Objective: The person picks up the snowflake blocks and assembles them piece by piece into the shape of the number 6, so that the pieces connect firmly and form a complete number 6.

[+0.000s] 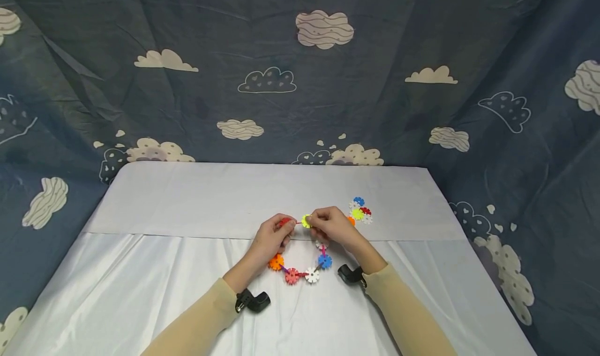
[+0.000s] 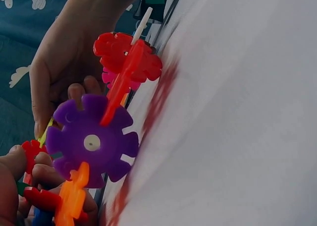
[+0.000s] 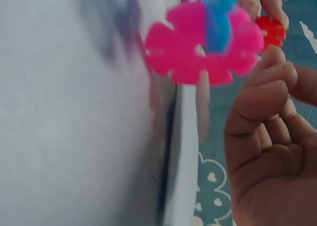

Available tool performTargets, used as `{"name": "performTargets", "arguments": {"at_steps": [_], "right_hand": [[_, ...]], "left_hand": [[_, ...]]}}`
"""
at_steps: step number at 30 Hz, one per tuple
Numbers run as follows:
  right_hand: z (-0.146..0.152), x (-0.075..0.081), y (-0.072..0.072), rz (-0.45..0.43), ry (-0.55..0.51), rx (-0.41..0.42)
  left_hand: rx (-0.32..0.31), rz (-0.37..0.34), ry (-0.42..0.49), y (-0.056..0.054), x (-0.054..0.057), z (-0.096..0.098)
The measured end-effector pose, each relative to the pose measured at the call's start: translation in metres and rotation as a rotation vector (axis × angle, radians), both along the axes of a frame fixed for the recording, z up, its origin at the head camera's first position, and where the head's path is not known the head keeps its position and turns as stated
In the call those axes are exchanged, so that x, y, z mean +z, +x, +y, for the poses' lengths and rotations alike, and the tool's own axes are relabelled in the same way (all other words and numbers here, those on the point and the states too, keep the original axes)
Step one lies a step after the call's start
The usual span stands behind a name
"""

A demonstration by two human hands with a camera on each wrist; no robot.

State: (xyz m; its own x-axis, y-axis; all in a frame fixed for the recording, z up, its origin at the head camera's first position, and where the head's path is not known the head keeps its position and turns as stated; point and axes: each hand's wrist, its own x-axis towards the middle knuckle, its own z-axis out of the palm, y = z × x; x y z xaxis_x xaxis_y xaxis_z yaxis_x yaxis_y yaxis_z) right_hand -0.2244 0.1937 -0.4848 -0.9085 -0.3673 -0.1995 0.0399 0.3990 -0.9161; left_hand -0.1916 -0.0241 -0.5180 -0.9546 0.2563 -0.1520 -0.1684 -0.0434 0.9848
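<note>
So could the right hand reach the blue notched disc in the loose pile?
Probably yes: the blue disc lies at the far edge of the pile, seemingly uncovered, near the right hand, which would have to release its yellow disc.

Disc chain (image 1: 291,277) strung between left hand (image 1: 273,235) and right hand (image 1: 334,224), its loop in front of both, nearer the person. Loose discs (image 1: 358,213) on table (image 1: 187,199), right of right hand, partly behind it. 2 wrist cameras (image 1: 259,302), 1 per wrist. Backdrop (image 1: 211,33) behind table, also along left and right sides.
</note>
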Motion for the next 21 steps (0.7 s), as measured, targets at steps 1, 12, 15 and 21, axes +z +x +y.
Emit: {"name": "performTargets", "arguments": {"at_steps": [1,12,15,21], "right_hand": [[-0.002,-0.001,0.000,0.000,-0.010,-0.006],[-0.024,-0.004,0.012,-0.064,-0.162,-0.215],[-0.028,-0.007,0.013,-0.090,-0.213,-0.252],[-0.032,-0.010,0.015,-0.090,-0.215,-0.258]], "left_hand": [[0.002,-0.002,0.003,0.000,0.000,0.000],[0.031,-0.005,0.043,0.000,0.001,0.000],[0.040,-0.012,0.050,0.000,0.001,0.000],[0.045,-0.020,0.049,0.001,0.002,-0.001]]}}
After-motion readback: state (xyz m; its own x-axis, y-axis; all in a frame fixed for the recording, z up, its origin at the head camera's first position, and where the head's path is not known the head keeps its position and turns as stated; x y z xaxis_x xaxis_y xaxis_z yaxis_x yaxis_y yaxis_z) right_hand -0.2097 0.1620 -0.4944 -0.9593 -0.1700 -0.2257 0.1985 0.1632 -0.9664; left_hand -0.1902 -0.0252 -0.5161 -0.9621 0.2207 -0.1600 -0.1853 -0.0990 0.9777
